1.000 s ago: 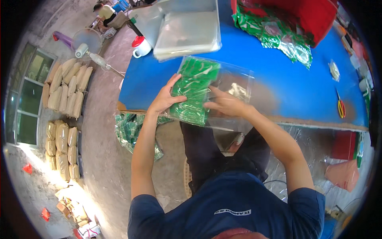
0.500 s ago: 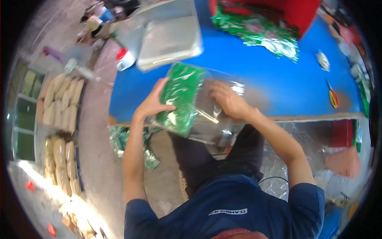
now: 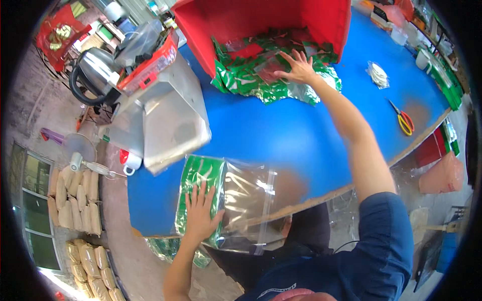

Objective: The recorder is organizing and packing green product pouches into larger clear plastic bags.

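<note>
In the head view, a clear plastic bag (image 3: 241,200) partly filled with green packets (image 3: 201,185) is pressed flat at the near edge of the blue table (image 3: 281,135) by the left hand (image 3: 201,215), fingers spread and nothing clasped. The right hand (image 3: 299,67) is laid open, unclenched, on the heap of green sachets (image 3: 251,80) before the red bin (image 3: 266,22).
</note>
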